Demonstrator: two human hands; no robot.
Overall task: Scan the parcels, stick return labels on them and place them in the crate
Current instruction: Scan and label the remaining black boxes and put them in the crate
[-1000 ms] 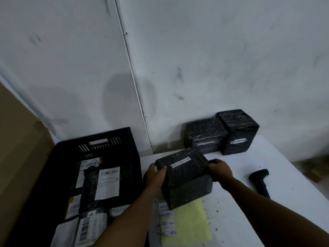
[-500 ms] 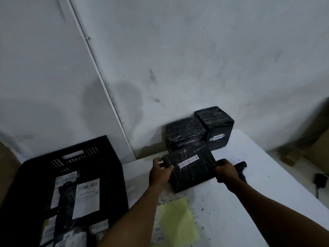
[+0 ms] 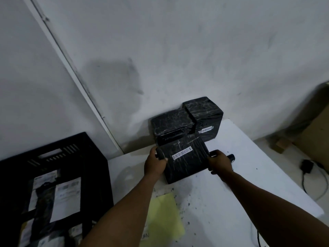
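Black wrapped parcel (barcode up) on table; 2 more behind.

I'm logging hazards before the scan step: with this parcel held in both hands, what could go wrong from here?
1. The scanner lies right behind the right hand; setting the held parcel down or reaching blindly could knock it along the table.
2. The barcode label sits under creased wrap in dim light, so a scan may misread.
3. The held parcel sits close to the two parcels at the wall; confusing scanned with unscanned seems possible.
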